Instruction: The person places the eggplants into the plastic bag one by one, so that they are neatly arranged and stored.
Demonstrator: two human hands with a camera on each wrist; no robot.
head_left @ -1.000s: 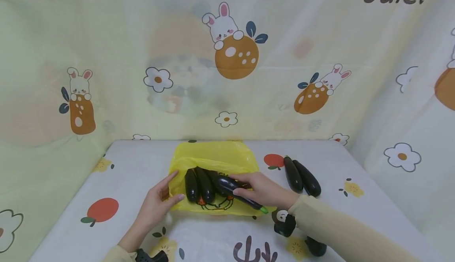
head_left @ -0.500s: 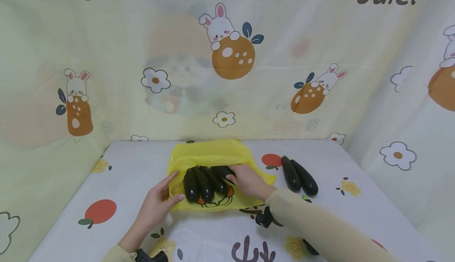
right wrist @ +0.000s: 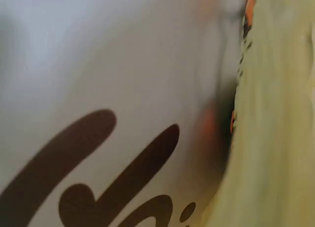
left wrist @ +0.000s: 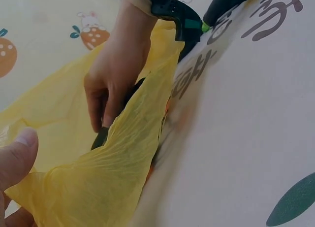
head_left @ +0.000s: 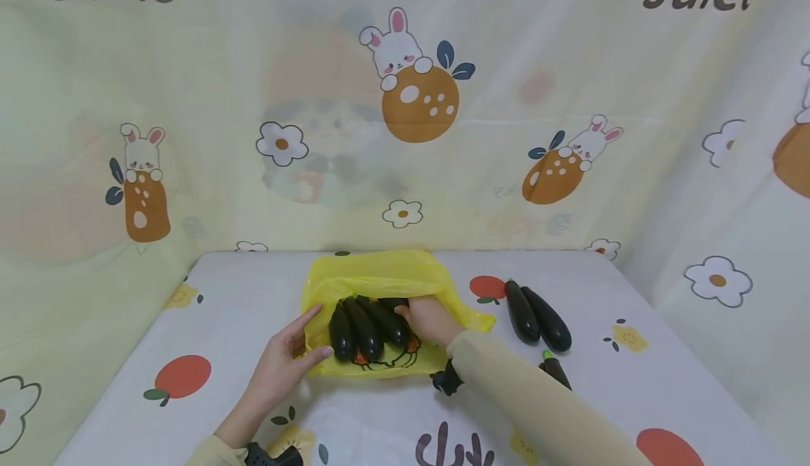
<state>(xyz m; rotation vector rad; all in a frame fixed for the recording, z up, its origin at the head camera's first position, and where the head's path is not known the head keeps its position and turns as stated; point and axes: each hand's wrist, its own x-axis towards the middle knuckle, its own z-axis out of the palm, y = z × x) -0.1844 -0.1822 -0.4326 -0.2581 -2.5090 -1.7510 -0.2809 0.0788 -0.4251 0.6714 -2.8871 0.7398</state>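
Observation:
A yellow plastic bag (head_left: 380, 267) lies on the table, its mouth facing me. My left hand (head_left: 287, 350) grips the bag's left edge, thumb inside the mouth; the left wrist view shows the film between the thumb (left wrist: 22, 148) and the fingers. Several dark eggplants (head_left: 362, 329) lie side by side in the bag. My right hand (head_left: 435, 320) reaches into the right part of the mouth, holding another eggplant (head_left: 394, 303) mostly hidden by the hand and bag. In the right wrist view only the bag's side (right wrist: 270, 113) and the tablecloth show.
Two eggplants (head_left: 538, 315) lie together at the right of the table. Nearer, one with a green stem end (head_left: 555, 370) is partly covered by my right sleeve (head_left: 525, 389). A printed curtain (head_left: 342, 100) closes off the back and sides.
My right hand has carried an eggplant from the bag's front into its mouth, beside the others, and turned it deeper inside. The left hand has kept its hold on the edge.

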